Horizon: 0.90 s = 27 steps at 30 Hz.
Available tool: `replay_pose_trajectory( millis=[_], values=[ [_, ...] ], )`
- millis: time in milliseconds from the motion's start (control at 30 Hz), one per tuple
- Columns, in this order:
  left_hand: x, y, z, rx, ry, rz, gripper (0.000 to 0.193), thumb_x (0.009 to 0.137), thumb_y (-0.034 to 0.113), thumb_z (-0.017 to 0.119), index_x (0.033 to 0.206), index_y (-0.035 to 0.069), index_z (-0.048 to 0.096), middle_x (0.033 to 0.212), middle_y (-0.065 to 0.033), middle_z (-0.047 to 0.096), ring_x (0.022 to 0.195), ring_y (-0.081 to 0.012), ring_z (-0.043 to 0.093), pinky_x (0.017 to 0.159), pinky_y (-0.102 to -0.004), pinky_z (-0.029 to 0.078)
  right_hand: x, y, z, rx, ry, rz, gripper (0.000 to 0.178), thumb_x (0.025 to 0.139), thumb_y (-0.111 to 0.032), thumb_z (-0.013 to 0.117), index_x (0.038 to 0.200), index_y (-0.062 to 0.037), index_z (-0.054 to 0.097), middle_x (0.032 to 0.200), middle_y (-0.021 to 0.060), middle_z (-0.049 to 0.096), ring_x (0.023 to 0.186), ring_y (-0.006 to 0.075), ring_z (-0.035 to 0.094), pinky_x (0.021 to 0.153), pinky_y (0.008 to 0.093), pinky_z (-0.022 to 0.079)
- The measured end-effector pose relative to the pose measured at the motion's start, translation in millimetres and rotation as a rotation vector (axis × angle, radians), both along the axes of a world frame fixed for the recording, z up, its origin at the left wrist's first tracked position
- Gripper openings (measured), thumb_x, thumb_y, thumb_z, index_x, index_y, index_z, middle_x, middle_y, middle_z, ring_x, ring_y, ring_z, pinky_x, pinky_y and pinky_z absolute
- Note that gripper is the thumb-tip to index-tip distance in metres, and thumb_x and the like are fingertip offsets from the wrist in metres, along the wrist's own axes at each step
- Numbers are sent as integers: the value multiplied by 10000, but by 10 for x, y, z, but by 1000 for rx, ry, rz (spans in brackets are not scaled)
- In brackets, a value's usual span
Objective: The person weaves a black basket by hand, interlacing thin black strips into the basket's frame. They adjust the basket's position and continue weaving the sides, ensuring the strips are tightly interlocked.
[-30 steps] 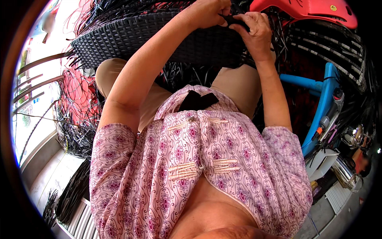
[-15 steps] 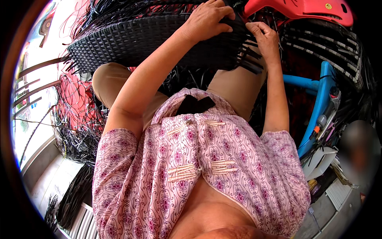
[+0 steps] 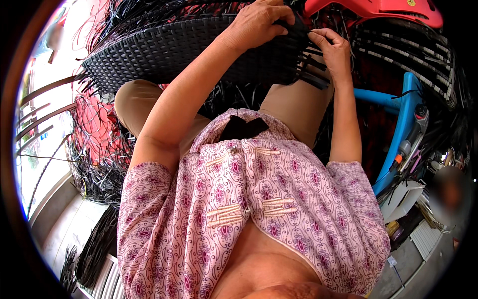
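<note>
A curved panel of woven black plastic strips point(image 3: 169, 55) lies across my lap, with loose strip ends point(image 3: 314, 74) sticking out at its right side. My left hand point(image 3: 258, 24) grips the panel near its upper right part, fingers bent and partly cut off by the picture's top. Close by on the right, my right hand point(image 3: 332, 49) is closed, thumb and forefinger pinching at the panel's right edge on what looks like a black strip. Exactly where that strip runs between the fingers is hard to make out.
Beyond the panel lie tangled black strips point(image 3: 134, 17). A red plastic seat point(image 3: 373, 11) is at the upper right, above another black woven piece point(image 3: 408, 55). Right of me stand a blue frame point(image 3: 404, 124) and hand tools point(image 3: 416, 132). More strips point(image 3: 97, 244) hang at lower left.
Both hands stay at nearly the same place on the panel, with only slight finger shifts. The panel's left end has dipped slightly.
</note>
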<state>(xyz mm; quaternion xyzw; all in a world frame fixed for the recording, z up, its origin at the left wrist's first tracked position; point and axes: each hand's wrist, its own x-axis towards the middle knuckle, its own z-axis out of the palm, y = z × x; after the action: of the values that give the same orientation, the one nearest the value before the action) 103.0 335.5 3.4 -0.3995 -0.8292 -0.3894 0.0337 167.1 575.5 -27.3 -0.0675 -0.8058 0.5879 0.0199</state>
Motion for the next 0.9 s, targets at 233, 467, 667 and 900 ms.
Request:
replay_pose_trajectory(
  millis=[233, 467, 667, 900],
  values=[
    [-62, -974, 189, -16, 63, 261, 309, 824, 206, 814, 1059, 39, 705, 966, -106, 639, 890, -255, 621, 783, -392, 509, 21, 63, 239, 394, 174, 9, 359, 881, -369, 776, 1008, -33, 774, 964, 95, 763, 892, 201, 710, 842, 324, 542],
    [-195, -1877, 26, -538, 8, 311, 466, 919, 462, 690, 1170, 69, 708, 1133, -118, 646, 1096, -302, 610, 963, -387, 464, -83, -158, 23, 452, -75, 201, 593, 754, -542, 816, 1094, -59, 760, 1007, 121, 767, 946, 275, 727, 899, 382, 539],
    [-187, -1913, -93, -597, 197, 287, 612, 877, 578, 675, 1216, 69, 706, 1078, -120, 649, 1067, -314, 613, 943, -414, 460, 52, -307, 64, 102, -102, 183, 579, 780, -471, 825, 1073, 21, 736, 958, 97, 766, 856, 156, 689, 851, 310, 531],
    [-116, -1794, 11, -716, 12, 440, 792, 777, 707, 696, 1251, 73, 711, 1070, -158, 659, 1069, -319, 616, 954, -424, 456, 18, -353, -355, -36, 4, 39, 506, 836, -407, 798, 1096, 23, 737, 968, 110, 766, 906, 198, 696, 850, 314, 529]
  ],
)
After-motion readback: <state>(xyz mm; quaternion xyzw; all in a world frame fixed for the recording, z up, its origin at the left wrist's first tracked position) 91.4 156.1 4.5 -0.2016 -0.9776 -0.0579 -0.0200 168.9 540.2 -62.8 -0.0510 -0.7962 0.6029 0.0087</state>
